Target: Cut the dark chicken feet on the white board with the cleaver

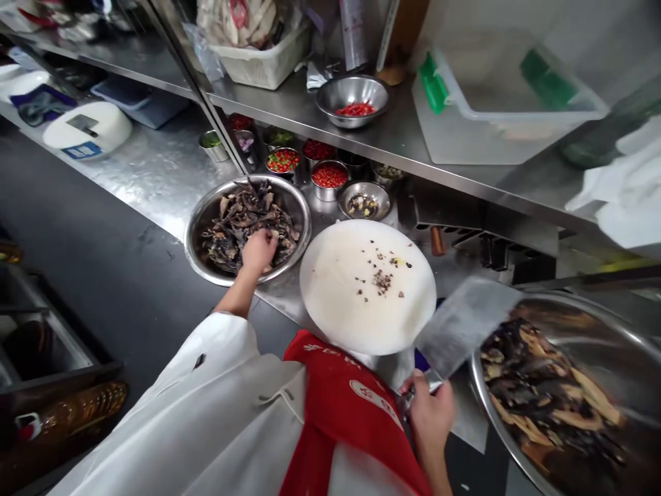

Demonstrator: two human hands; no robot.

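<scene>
My left hand (259,249) is over a steel bowl (192,256) heaped with dark, shrivelled food pieces (248,213). Its fingers are curled closed among the pieces; what they pinch is hidden. My right hand (428,406) grips the handle of a cleaver (467,320), whose broad blade is slightly blurred and points away to the right. Between the hands lies a round white cutting board (335,289) with small dark crumbs (382,281) scattered on it. A larger steel bowl (614,324) at right, near the blade, contains long dark and tan pieces (558,406).
Behind the board stand several small tins, one of red chopped chillies (329,175), and a small dish (365,200). A steel shelf (407,148) overhangs them, bearing a bowl of red strips (352,103) and a clear plastic box (521,103). A knife rack (480,244) is below.
</scene>
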